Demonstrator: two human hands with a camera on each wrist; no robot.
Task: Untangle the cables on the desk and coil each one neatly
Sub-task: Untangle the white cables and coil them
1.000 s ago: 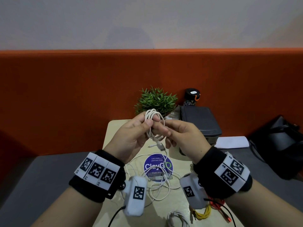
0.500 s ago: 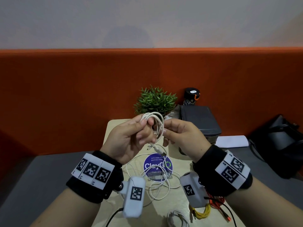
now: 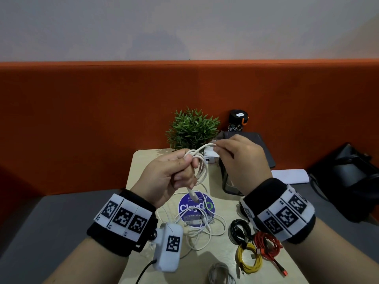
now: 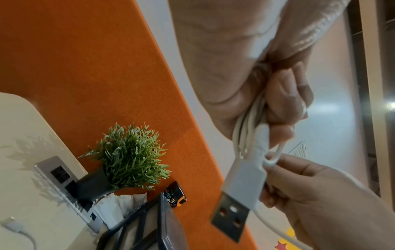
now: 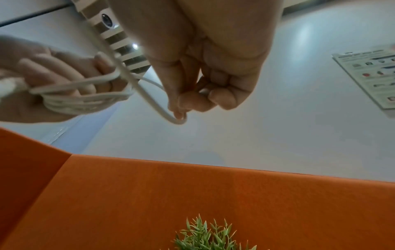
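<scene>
Above the small beige desk [image 3: 143, 160], my left hand [image 3: 174, 173] grips a coiled white USB cable [image 3: 202, 171]. The cable's USB plug [image 4: 237, 199] hangs below the left fingers. My right hand [image 3: 238, 158] pinches a loop of the same white cable [image 5: 162, 110] and holds it up to the right of the coil. On the desk lie a loose white cable [image 3: 203, 226] in tangled loops, a coiled black cable [image 3: 239, 230], a coiled red cable [image 3: 266, 244], a coiled yellow cable [image 3: 249, 259] and a grey-white coil [image 3: 221, 274] at the near edge.
A potted green plant [image 3: 191, 130] stands at the back of the desk beside a black wire tray with a dark notebook [image 3: 252, 140] and a black bottle [image 3: 238, 119]. A blue round sticker [image 3: 196, 208] marks the desk's middle. An orange partition [image 3: 82, 119] rises behind. A black bag [image 3: 348, 177] sits right.
My right hand has moved up and to the right, drawing a loop of white cable out from the coil. The left hand has lowered a little, still gripping the coil.
</scene>
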